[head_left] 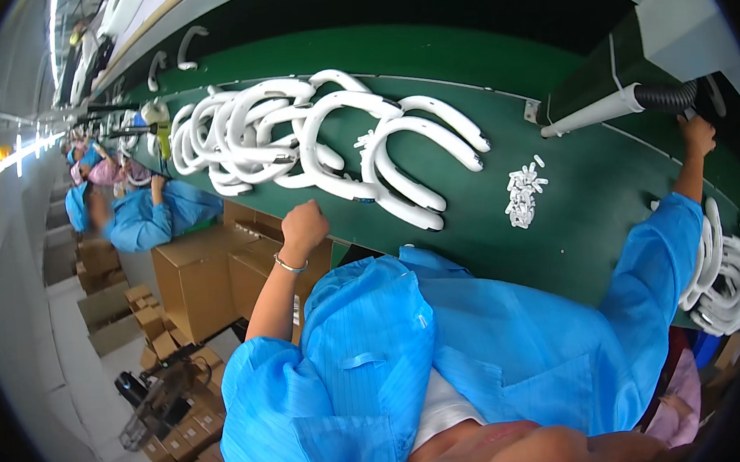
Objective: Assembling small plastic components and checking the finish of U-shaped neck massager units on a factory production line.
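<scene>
My left hand (304,226) is closed in a fist at the near edge of the green work surface (475,240). Whatever it may hold is hidden. Just beyond it lies a heap of white U-shaped plastic pieces (347,107), overlapping one another. My right hand (698,136) reaches out to the far right, its fingers curled beside the black ribbed hose (668,97); what is in them cannot be made out. Between my two arms a small pile of little white parts (524,197) lies on the green surface.
A white tube (591,111) slants from the hose over the surface. More white curved pieces (726,277) are stacked by my right arm. Cardboard boxes (190,267) stand at the left. A co-worker in blue (156,213) sits farther along the line.
</scene>
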